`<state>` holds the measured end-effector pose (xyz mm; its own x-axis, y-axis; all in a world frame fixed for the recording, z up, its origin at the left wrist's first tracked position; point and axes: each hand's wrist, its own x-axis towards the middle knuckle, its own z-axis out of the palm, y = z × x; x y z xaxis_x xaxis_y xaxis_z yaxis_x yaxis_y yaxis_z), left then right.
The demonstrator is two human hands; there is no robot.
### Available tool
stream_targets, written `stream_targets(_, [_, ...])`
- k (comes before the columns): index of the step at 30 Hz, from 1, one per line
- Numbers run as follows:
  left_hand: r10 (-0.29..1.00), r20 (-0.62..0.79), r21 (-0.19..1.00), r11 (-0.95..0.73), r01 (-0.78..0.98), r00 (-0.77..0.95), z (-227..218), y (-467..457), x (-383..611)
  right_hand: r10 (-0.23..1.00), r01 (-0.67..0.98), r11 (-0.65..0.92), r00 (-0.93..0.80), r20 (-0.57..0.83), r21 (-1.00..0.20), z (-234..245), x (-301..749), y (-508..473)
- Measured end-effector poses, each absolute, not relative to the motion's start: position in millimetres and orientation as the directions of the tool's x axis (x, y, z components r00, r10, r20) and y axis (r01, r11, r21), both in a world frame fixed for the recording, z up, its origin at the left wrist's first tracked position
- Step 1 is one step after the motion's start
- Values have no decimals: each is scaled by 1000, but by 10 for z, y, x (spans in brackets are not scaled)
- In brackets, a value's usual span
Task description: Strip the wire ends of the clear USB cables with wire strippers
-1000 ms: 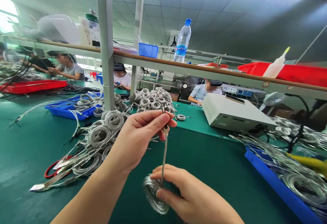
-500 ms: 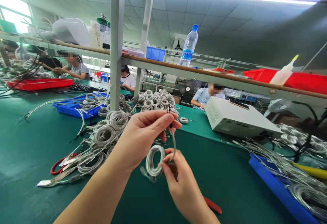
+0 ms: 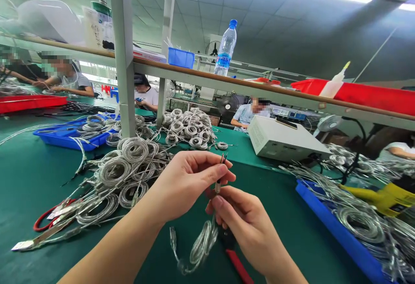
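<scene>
My left hand (image 3: 186,182) pinches the stripped end of a clear-jacketed USB cable (image 3: 204,243), with thin dark and reddish wires poking up past the fingertips. Just below, my right hand (image 3: 246,221) is closed on the same cable, thumb against the fingers. From there the coiled length hangs down, and its USB plug (image 3: 173,233) dangles at the left of the coil. Under my right hand lies a tool with a red handle (image 3: 239,267); its dark head is partly hidden. A heap of similar coiled cables (image 3: 115,172) lies left of my hands.
Blue trays (image 3: 337,232) (image 3: 65,139) with cables stand right and left. A grey metal box (image 3: 285,139) is at the back right, a yellow tool (image 3: 389,197) at the far right. A post (image 3: 122,59) and a shelf with a water bottle (image 3: 225,48) rise ahead. Co-workers sit beyond.
My right hand has moved up the cable, close beneath my left fingertips. The coil now hangs lower, with its plug swung out leftward. The view has turned rightward.
</scene>
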<state>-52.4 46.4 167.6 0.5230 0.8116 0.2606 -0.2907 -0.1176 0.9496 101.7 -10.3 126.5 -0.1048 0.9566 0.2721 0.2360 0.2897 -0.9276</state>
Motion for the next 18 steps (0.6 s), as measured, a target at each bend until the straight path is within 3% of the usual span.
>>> stream_targets(7, [809,291,952,-191,-240,510,1661,470,-515,973,192,229,-75,219,-954,1316,1045,-146])
stream_targets(12, [813,249,959,-131,-250,526,1656,474,-517,979,156,204,-46,199,-967,1342,1030,-171])
stream_targets(18, [818,260,962,-172,-213,512,1646,494,-508,976,184,218,-52,212,-958,1359,1029,-190])
